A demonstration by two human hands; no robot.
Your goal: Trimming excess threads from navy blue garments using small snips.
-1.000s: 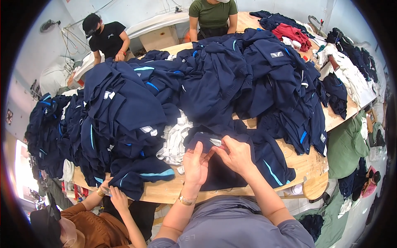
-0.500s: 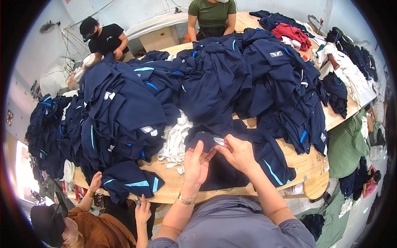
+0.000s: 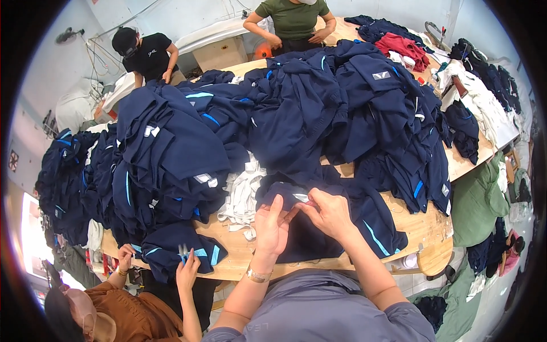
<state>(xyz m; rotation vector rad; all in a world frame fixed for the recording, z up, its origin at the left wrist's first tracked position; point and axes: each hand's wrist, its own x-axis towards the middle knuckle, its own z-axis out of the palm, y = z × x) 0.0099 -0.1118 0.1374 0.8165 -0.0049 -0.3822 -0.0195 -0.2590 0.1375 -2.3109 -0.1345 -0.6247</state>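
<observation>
A navy garment (image 3: 305, 236) with a light blue stripe lies over the table edge in front of me. My left hand (image 3: 270, 228), palm turned up, grips a raised part of its cloth between thumb and fingers. Close beside it, my right hand (image 3: 330, 214) is closed at the same spot, thumb and forefinger pinched together. A small whitish-silver piece (image 3: 302, 198) shows at those fingertips; whether it is a label or a tool, I cannot make out. Part of the cloth is hidden behind my fingers.
Large heaps of navy garments (image 3: 296, 108) cover the wooden table (image 3: 436, 225). White cloth strips (image 3: 242, 196) lie left of my hands. At lower left a co-worker's hand (image 3: 188, 271) holds small snips (image 3: 183, 252) over another navy garment. Two people stand across the table.
My hands stay nearly in place, with the whitish piece shifted slightly. The co-worker at lower left has raised the snips over the garment. Across the table, the person in green has drawn both hands to the waist.
</observation>
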